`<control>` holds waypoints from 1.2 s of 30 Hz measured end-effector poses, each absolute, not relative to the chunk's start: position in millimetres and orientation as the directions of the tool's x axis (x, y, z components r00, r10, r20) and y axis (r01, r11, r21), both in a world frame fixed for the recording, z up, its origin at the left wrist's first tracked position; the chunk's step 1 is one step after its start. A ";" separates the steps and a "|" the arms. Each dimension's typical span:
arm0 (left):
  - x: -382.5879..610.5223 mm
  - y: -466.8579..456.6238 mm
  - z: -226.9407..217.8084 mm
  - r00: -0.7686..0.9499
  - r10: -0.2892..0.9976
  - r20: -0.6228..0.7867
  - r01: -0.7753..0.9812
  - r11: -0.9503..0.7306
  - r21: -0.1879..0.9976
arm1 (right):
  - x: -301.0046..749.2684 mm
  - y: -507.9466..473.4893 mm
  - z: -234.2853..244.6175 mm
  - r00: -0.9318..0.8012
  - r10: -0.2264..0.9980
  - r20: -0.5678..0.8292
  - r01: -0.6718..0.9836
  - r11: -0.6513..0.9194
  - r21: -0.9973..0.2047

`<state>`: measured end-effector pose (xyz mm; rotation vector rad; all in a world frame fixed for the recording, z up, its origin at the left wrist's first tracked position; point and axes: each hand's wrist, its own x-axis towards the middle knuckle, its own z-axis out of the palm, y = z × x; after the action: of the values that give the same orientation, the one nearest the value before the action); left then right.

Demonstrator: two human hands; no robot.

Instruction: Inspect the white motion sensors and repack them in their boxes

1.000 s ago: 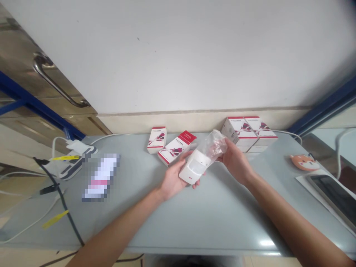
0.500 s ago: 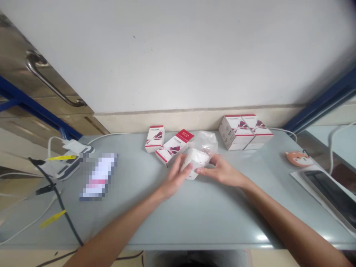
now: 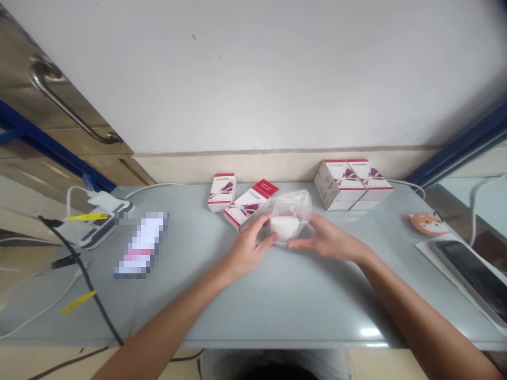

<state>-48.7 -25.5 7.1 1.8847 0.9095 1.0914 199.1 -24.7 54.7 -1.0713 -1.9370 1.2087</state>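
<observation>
A white plastic device (image 3: 283, 225) sits inside a clear plastic bag (image 3: 295, 207) at the middle of the grey table (image 3: 277, 295). My left hand (image 3: 249, 248) grips the bag's left side with thumb and fingers curled round it. From the right, my right hand (image 3: 324, 240) pinches the bag's lower edge. Both hands rest low, close to the table top.
Red-and-white boxes stand behind: one upright (image 3: 222, 192), one lying flat (image 3: 249, 204), two together at the right (image 3: 352, 183). A blurred item (image 3: 140, 245), a charger and cables (image 3: 93, 224) lie left. An orange animal-shaped object (image 3: 428, 223) and a tablet (image 3: 471, 274) lie right.
The white device was half out of the bag and held up. It has gone fully into the bag, and both hands have lowered it toward the table.
</observation>
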 end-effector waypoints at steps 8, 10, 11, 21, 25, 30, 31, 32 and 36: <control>-58.9 -13.0 5.1 0.494 0.810 0.316 0.271 -0.489 0.829 | 211.9 -22.8 62.7 -0.474 0.879 0.049 0.376 0.252 -0.892; -61.1 -11.8 6.1 0.510 0.817 0.271 0.333 -0.477 0.813 | 207.6 -23.2 59.2 -0.502 0.864 0.034 0.368 0.249 -0.896; -61.9 -11.8 7.0 0.525 0.818 0.237 0.364 -0.467 0.806 | 205.5 -23.5 57.8 -0.516 0.856 0.023 0.369 0.246 -0.896; -54.9 -16.2 7.3 0.494 0.836 0.239 0.183 -0.369 0.911 | 201.8 -23.7 59.0 -0.578 0.816 -0.015 0.435 0.292 -0.852; -56.3 -13.2 2.3 0.479 0.856 0.196 0.223 -0.334 0.916 | 202.1 -26.0 61.4 -0.578 0.816 -0.001 0.380 0.268 -0.885; -62.2 -9.9 0.7 0.526 0.848 0.066 0.344 -0.283 0.895 | 200.4 -24.5 59.1 -0.590 0.807 0.031 0.397 0.324 -0.858; -62.7 -9.6 1.3 0.536 0.843 0.038 0.358 -0.268 0.895 | 200.3 -23.6 57.7 -0.598 0.801 0.023 0.419 0.337 -0.843; -62.9 -9.6 2.1 0.542 0.840 0.017 0.370 -0.257 0.893 | 200.3 -22.7 55.9 -0.602 0.798 0.012 0.443 0.346 -0.827; -59.5 -13.0 5.0 0.541 0.840 0.038 0.396 -0.295 0.870 | 199.1 -21.4 44.8 -0.583 0.811 -0.049 0.544 0.345 -0.765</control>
<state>-59.5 -13.0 5.0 1.8999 1.0085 0.6364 199.1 -21.4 44.8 -1.1987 -2.2742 1.0946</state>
